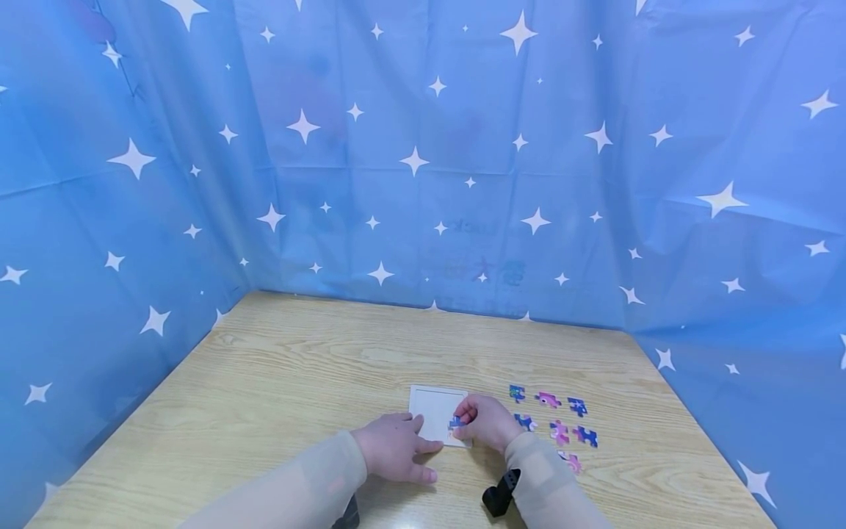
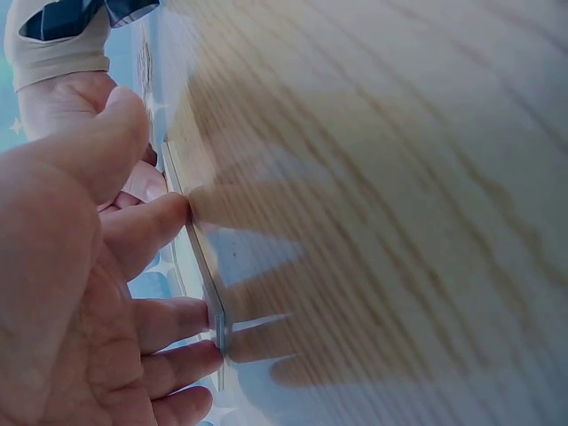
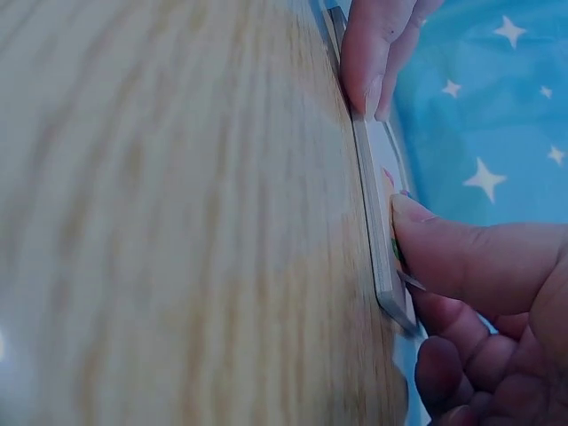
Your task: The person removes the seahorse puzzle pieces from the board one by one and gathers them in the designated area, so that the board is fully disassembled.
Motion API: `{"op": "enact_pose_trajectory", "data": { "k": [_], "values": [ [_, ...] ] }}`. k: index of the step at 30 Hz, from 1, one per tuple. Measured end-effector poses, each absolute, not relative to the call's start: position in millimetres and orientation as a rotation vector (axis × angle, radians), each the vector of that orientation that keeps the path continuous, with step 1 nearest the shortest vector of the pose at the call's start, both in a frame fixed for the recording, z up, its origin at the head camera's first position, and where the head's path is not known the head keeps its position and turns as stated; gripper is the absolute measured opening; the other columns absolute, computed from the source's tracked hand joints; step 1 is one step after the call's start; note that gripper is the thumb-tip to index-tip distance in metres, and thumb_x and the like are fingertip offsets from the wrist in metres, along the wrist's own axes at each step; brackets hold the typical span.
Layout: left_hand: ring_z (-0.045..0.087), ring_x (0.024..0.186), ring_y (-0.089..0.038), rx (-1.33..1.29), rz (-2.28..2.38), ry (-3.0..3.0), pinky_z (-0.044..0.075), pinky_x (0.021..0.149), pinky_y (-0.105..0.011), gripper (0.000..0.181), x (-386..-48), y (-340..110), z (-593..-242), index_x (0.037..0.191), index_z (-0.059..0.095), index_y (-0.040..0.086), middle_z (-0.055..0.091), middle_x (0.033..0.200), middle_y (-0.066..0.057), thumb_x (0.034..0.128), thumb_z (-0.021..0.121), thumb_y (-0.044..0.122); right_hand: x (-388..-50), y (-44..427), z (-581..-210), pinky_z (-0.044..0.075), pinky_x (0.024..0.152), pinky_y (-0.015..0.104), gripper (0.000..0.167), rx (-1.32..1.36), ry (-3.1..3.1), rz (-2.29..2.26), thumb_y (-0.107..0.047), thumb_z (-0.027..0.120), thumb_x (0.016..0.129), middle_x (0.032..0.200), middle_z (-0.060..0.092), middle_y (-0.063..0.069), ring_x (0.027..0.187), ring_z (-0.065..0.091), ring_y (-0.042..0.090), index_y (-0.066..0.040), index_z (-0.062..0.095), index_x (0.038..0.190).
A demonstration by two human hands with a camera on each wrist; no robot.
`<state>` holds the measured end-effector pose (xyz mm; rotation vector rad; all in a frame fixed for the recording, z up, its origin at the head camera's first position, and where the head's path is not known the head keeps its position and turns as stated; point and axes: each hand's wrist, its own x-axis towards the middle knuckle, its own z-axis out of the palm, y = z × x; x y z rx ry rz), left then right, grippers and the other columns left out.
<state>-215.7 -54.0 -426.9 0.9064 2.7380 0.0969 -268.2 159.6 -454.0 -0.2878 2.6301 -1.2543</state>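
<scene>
A white puzzle tray with a raised border lies flat on the table. My right hand is over its right side and pinches a blue jigsaw puzzle piece near the lower right corner. In the right wrist view, the thumb presses down by that corner and partly hides the piece. My left hand is spread out at the tray's lower left, its fingertips touching the near edge. The left wrist view shows those extended fingers against the tray's edge.
Several loose puzzle pieces, pink and blue, lie on the table to the right of the tray. The wooden table ends at a blue star-patterned curtain behind and at both sides. A black device is at the right wrist.
</scene>
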Motion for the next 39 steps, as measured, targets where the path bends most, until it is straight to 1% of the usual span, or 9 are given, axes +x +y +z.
{"op": "enact_pose_trajectory", "data": {
  "k": [17, 24, 30, 39],
  "values": [
    [0.036, 0.137, -0.03, 0.897, 0.101, 2.732, 0.031, 0.112, -0.041, 0.057, -216.5, -53.9, -427.3, 0.138, 0.05, 0.042, 0.042, 0.148, -0.011, 0.0874, 0.048, 0.068, -267.0, 159.6, -454.7, 0.04, 0.068, 0.03, 0.022, -0.32, 2.651, -1.257, -0.004, 0.081, 0.074, 0.081, 0.057, 0.004, 0.076, 0.051, 0.018, -0.006, 0.065, 0.089],
    [0.037, 0.136, -0.031, 0.901, 0.097, 2.735, 0.032, 0.111, -0.041, 0.056, -216.9, -53.9, -427.9, 0.137, 0.051, 0.042, 0.043, 0.147, -0.011, 0.0875, 0.048, 0.068, -265.2, 159.3, -453.5, 0.042, 0.071, 0.031, 0.02, -0.265, 2.655, -1.268, -0.001, 0.079, 0.075, 0.083, 0.058, 0.004, 0.077, 0.052, 0.018, -0.006, 0.067, 0.092],
    [0.037, 0.137, -0.03, 0.9, 0.098, 2.737, 0.031, 0.111, -0.041, 0.056, -215.7, -54.0, -426.6, 0.138, 0.051, 0.042, 0.042, 0.148, -0.011, 0.0877, 0.048, 0.068, -264.9, 159.3, -453.3, 0.042, 0.069, 0.03, 0.02, -0.248, 2.633, -1.301, 0.001, 0.078, 0.076, 0.083, 0.058, 0.005, 0.077, 0.052, 0.018, -0.004, 0.068, 0.092],
    [0.037, 0.136, -0.031, 0.9, 0.112, 2.734, 0.031, 0.111, -0.042, 0.057, -214.7, -54.1, -424.5, 0.138, 0.051, 0.041, 0.042, 0.148, -0.011, 0.0877, 0.048, 0.068, -267.2, 163.1, -450.9, 0.041, 0.067, 0.031, 0.02, -0.296, 2.61, -1.274, -0.003, 0.078, 0.076, 0.083, 0.058, 0.004, 0.077, 0.053, 0.019, -0.007, 0.067, 0.092]
  ]
}}
